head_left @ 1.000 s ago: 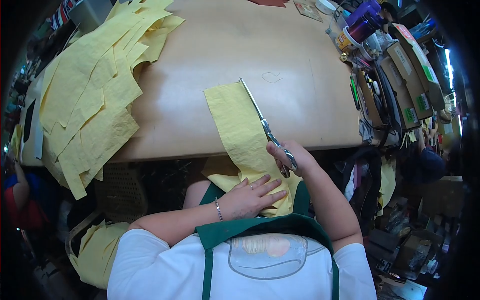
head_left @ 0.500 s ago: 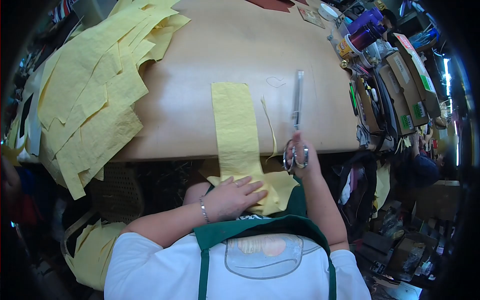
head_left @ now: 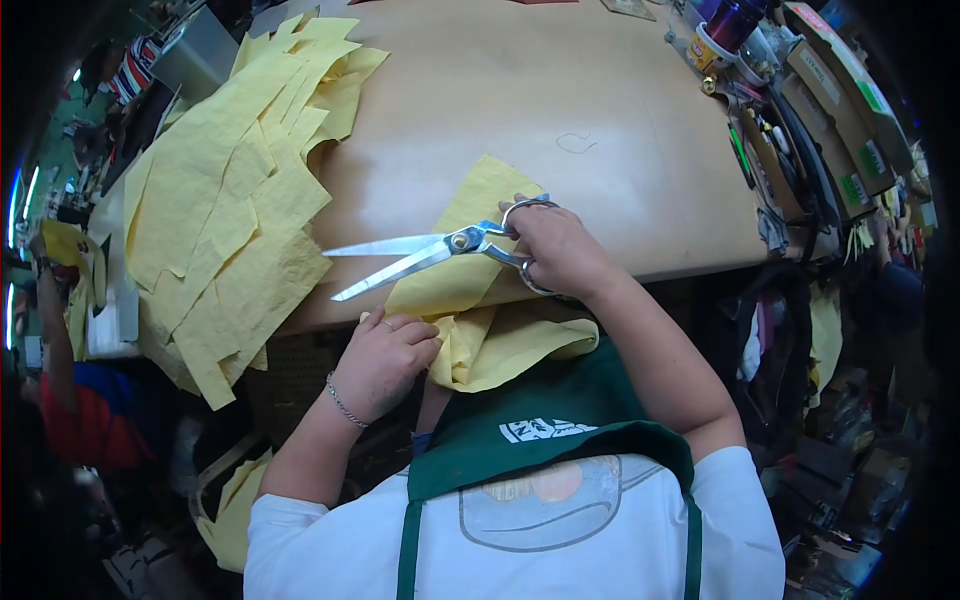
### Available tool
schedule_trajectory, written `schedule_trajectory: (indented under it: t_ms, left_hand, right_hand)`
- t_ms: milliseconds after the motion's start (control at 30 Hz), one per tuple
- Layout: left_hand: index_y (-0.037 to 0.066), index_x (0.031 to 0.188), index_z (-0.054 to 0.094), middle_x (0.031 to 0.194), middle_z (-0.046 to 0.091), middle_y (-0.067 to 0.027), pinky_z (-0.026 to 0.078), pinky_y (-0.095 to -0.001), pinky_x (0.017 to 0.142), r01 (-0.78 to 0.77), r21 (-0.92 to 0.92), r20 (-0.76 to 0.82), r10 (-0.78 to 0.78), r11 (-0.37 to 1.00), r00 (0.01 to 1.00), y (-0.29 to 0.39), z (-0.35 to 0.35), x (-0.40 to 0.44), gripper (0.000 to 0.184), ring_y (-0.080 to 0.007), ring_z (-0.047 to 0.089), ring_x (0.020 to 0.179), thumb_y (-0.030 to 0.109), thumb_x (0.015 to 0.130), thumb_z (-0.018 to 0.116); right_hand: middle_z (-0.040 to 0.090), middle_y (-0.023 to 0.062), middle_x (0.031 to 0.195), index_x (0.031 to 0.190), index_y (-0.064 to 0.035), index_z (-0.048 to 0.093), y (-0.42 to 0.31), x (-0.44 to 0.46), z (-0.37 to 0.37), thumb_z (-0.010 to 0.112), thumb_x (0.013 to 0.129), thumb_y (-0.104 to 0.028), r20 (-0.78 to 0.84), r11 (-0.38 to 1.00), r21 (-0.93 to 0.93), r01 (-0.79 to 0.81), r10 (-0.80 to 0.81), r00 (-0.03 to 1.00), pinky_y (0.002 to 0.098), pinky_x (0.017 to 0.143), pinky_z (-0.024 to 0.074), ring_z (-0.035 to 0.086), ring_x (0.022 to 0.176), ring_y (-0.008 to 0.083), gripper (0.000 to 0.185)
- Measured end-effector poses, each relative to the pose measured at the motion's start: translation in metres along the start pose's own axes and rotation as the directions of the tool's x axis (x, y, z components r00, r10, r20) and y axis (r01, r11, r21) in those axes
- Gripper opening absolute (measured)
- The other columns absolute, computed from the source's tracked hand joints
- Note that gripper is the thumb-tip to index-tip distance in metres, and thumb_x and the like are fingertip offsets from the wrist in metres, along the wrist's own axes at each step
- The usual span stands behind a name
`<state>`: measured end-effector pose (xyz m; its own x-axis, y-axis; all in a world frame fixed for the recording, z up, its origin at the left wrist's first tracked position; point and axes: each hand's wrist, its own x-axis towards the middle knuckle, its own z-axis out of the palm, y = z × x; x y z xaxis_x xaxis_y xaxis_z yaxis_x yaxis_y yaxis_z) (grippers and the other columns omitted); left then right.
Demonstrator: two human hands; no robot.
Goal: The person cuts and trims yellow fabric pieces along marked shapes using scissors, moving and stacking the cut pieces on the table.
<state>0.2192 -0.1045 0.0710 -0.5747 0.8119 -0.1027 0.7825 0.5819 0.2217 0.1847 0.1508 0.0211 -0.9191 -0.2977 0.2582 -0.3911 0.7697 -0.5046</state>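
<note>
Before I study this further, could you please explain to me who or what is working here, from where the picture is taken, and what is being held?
There is no machine: a person works with two bare hands. The camera is worn on the head, looking forward and down. The right hand holds metal scissors, blades apart. The left hand holds a yellow piece lying partly on the table. A pile of yellow pieces lies at the left.
</note>
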Motion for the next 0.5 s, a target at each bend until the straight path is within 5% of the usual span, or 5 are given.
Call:
schedule_trajectory:
  t_ms: [33, 200, 367, 467, 500]
  left_hand:
    - [0.013, 0.083, 0.060, 0.097, 0.058, 0.0008, 0.037, -0.0454, 0.088, 0.010, 0.032, 0.015, -0.010, 0.999, 1.000, -0.002, 0.000, -0.003, 0.017, -0.0177, 0.053, 0.096, 0.008, 0.069, 0.052]
    - [0.013, 0.078, 0.061, 0.096, 0.059, 0.0009, 0.037, -0.0463, 0.087, 0.063, 0.172, -0.077, -0.050, 0.983, 0.996, -0.035, -0.001, -0.013, 0.012, -0.0183, 0.052, 0.097, 0.010, 0.069, 0.053]
    - [0.012, 0.090, 0.060, 0.119, 0.046, -0.0058, 0.033, -0.0516, 0.089, 0.126, 0.328, 0.241, -0.212, 0.936, 0.947, -0.041, -0.020, 0.011, 0.020, -0.0235, 0.043, 0.112, 0.011, 0.072, 0.051]
    - [0.011, 0.104, 0.055, 0.122, 0.044, -0.0079, 0.031, -0.0543, 0.092, 0.091, 0.179, 0.182, -0.124, 0.980, 0.975, -0.018, -0.039, 0.037, 0.035, -0.0252, 0.039, 0.117, 0.012, 0.068, 0.057]
    - [0.008, 0.110, 0.051, 0.123, 0.044, -0.0119, 0.036, -0.0460, 0.091, 0.013, 0.043, 0.040, -0.015, 0.999, 0.999, -0.016, -0.033, 0.046, 0.042, -0.0281, 0.041, 0.114, 0.014, 0.070, 0.059]
  right_hand:
    - [0.057, 0.0149, 0.082, 0.089, -0.0005, 0.048, -0.001, 0.000, 0.005, 0.063, 0.068, -0.010, 0.021, 0.999, -0.021, 0.039, -0.038, 0.999, 0.0395, 0.068, 0.0431, 0.055, 0.079, 0.0305, 0.028]
    - [0.057, 0.0142, 0.082, 0.084, -0.0016, 0.047, -0.010, -0.019, -0.012, 0.062, 0.071, -0.017, -0.027, 0.917, -0.135, -0.376, 0.376, 0.926, 0.0386, 0.072, 0.0435, 0.057, 0.081, 0.0275, 0.025]
    - [0.058, 0.0130, 0.081, 0.087, -0.0003, 0.047, -0.013, -0.037, -0.012, 0.063, 0.073, -0.023, -0.107, 0.793, -0.049, -0.608, 0.601, 0.792, 0.0394, 0.070, 0.0442, 0.058, 0.078, 0.0279, 0.031]
    - [0.059, 0.0136, 0.080, 0.088, 0.0006, 0.048, -0.017, -0.033, -0.014, 0.062, 0.074, -0.025, -0.105, 0.791, -0.085, -0.606, 0.598, 0.795, 0.0392, 0.069, 0.0446, 0.058, 0.076, 0.0285, 0.033]
    - [0.059, 0.0140, 0.079, 0.087, 0.0010, 0.048, -0.017, -0.031, -0.013, 0.062, 0.074, -0.026, -0.101, 0.780, -0.100, -0.618, 0.610, 0.786, 0.0390, 0.068, 0.0447, 0.058, 0.076, 0.0291, 0.033]
